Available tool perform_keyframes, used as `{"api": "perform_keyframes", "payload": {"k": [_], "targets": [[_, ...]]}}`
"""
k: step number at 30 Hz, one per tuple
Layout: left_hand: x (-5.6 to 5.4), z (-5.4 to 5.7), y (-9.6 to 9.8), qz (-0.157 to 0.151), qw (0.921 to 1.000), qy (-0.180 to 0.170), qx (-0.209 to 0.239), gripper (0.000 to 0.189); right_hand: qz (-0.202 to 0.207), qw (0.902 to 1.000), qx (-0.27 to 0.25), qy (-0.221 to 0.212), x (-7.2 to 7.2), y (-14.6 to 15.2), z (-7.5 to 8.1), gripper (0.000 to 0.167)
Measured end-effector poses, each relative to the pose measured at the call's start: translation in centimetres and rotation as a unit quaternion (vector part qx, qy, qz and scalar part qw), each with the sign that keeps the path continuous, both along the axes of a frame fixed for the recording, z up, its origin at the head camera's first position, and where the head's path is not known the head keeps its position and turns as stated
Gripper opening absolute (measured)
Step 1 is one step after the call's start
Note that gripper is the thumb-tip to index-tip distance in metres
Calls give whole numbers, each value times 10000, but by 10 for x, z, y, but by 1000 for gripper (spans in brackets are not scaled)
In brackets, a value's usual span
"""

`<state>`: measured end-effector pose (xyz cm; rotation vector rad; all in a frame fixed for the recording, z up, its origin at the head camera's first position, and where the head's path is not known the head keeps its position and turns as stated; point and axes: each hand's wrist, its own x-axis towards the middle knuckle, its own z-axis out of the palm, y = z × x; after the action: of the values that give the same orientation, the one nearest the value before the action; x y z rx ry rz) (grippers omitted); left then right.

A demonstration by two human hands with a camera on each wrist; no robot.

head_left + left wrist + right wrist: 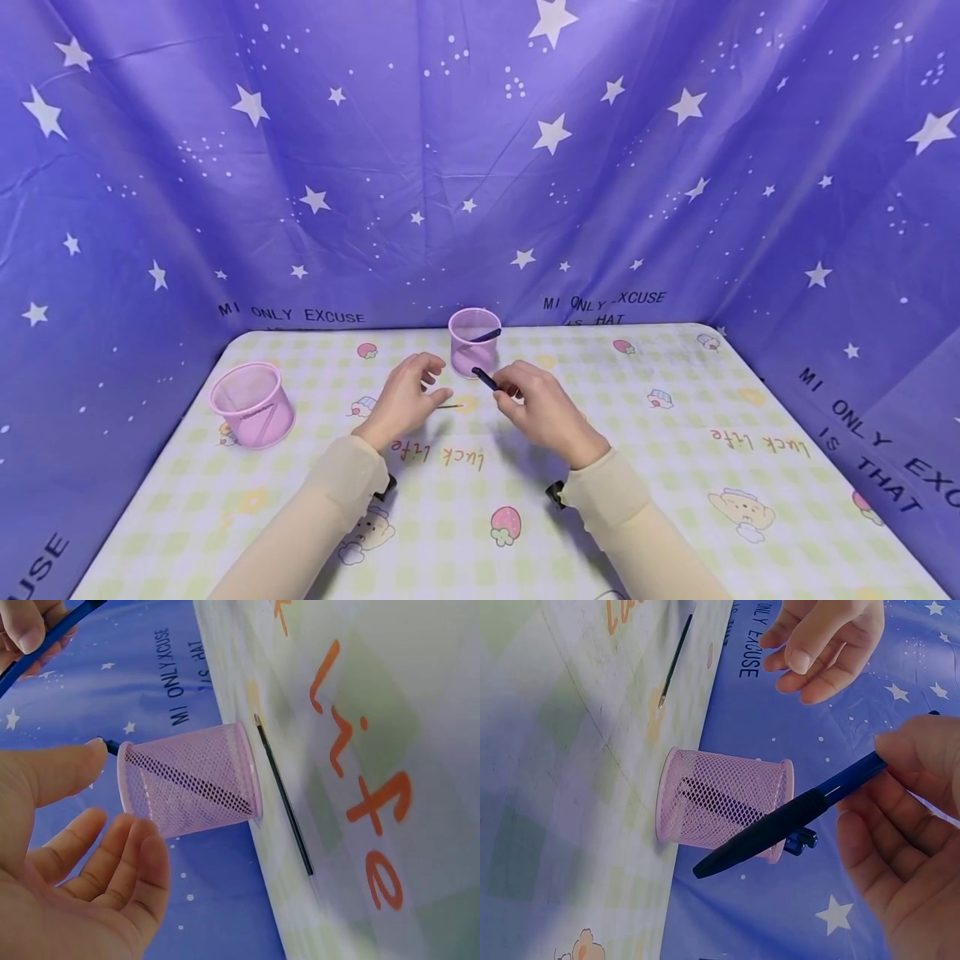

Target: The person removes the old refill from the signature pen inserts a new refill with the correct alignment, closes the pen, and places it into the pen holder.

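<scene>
My right hand pinches a dark blue click pen with a black grip between thumb and fingers, its tapered end pointing away from the hand. Beside it, my left hand hovers over the table with fingers loosely bent and nothing in them. A thin pen refill with a dark ink tube and metal tip lies on the cloth below the left hand. Just beyond both hands stands a pink mesh pen cup. Dark blue pens lean inside it, their ends poking over the rim.
A second pink mesh cup stands at the table's left side. The table wears a green-checked cloth with printed pictures. Purple star-patterned curtains hang behind and along both sides.
</scene>
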<state>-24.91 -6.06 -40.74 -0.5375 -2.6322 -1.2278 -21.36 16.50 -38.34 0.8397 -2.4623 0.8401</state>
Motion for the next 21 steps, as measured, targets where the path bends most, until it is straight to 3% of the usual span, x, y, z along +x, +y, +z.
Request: {"api": "perform_keyframes", "payload": {"k": [10,21], "targets": [[-12,2,8,71,9995,-277,102,43,-54,9998,-78,-181,-1,2,1,12],[-24,-4,21,272,9977,-430,456,49,-68,9998,-160,-59,-1,6,-1,12]]}}
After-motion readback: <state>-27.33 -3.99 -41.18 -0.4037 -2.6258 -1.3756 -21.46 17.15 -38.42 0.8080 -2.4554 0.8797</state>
